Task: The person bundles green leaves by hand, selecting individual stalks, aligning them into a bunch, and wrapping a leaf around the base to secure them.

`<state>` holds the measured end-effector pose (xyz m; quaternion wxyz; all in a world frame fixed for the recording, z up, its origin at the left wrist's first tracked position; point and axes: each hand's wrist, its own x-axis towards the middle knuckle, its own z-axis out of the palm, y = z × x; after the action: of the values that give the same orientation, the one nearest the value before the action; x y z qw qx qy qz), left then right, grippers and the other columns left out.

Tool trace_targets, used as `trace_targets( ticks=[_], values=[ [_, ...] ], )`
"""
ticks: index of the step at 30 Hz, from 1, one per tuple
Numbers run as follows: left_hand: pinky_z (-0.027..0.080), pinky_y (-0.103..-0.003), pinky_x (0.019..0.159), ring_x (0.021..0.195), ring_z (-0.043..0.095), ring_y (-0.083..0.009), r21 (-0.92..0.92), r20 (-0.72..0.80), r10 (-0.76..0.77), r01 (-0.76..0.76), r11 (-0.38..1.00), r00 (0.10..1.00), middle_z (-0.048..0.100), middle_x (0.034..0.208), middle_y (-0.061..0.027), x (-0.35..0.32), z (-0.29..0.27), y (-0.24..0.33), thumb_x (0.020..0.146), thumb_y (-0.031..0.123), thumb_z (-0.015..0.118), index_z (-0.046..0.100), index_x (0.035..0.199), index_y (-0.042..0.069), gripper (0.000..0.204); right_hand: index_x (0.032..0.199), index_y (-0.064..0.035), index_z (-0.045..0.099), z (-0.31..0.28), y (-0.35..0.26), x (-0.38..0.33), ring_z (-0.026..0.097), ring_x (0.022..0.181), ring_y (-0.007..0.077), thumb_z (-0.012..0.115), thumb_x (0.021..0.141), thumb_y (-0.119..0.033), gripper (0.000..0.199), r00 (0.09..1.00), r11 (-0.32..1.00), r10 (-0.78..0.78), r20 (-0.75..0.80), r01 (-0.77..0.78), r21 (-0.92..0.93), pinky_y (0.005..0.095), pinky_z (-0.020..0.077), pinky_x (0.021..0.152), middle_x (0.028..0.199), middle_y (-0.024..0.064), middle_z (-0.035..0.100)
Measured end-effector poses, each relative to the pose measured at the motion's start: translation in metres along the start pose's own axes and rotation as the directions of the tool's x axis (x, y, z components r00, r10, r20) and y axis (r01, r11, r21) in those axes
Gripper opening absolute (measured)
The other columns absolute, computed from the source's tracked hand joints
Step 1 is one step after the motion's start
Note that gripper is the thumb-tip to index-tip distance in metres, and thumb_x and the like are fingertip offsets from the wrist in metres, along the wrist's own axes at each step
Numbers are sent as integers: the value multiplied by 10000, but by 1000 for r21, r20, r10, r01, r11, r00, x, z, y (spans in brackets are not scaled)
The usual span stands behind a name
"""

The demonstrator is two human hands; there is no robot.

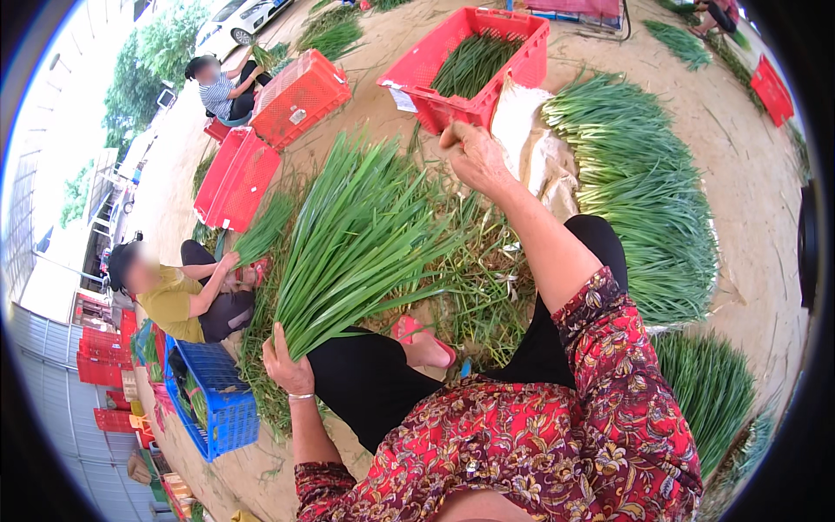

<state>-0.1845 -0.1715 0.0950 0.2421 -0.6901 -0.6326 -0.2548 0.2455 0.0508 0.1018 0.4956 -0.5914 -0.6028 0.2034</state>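
My left hand [289, 370] is closed around the lower end of a large bunch of garlic chives [357, 239]. The long flat leaves fan upward and to the right, above my left knee. My right hand [477, 161] is raised out in front, just nearer than a red crate [419, 106]. Its fingers are loosely bent, and I see nothing held in them. Beneath the hands, a heap of loose leaves and trimmings [487, 291] covers the ground between my legs.
Neat rows of chives [631, 191] lie on the right beside a white sack [531, 143]. Another dark green pile [704, 391] is nearer. On the left sit two people [178, 300] [230, 91], red crates [300, 100] and a blue crate [228, 413].
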Motion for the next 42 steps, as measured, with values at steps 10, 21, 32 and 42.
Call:
trace_targets(
  ticks=[10,21,32,42],
  values=[
    [475,-464,795,921,581,-417,-31,38,-53,54,998,998,591,1064,-208,11,-6,8,781,48,654,516,1340,76,576,1011,-41,667,-3,0,-21,651,903,314,606,866,-249,260,799,967,-253,545,196,161,396,495,824,948,182,680],
    [504,-405,845,991,617,-372,-245,-91,-122,97,965,988,621,1142,-165,94,6,23,718,4,678,481,1383,124,704,1035,-38,688,-41,-3,-46,679,864,215,708,821,-357,385,512,987,70,856,92,-135,340,543,777,983,126,682],
    [519,-467,768,854,623,-396,-149,319,-115,170,974,941,602,918,-188,100,73,96,675,-22,720,354,1454,298,918,1099,-78,692,-5,-44,-85,699,837,255,631,837,-173,285,192,980,-12,981,196,-26,405,546,695,927,131,704],
    [524,-455,687,767,638,-359,24,475,-109,111,994,873,598,885,-174,120,67,157,693,29,752,85,1529,291,1101,1492,-91,58,43,-44,-145,633,1033,382,616,754,-703,1109,-81,746,-72,994,-666,0,491,547,829,1442,274,321]
  ],
)
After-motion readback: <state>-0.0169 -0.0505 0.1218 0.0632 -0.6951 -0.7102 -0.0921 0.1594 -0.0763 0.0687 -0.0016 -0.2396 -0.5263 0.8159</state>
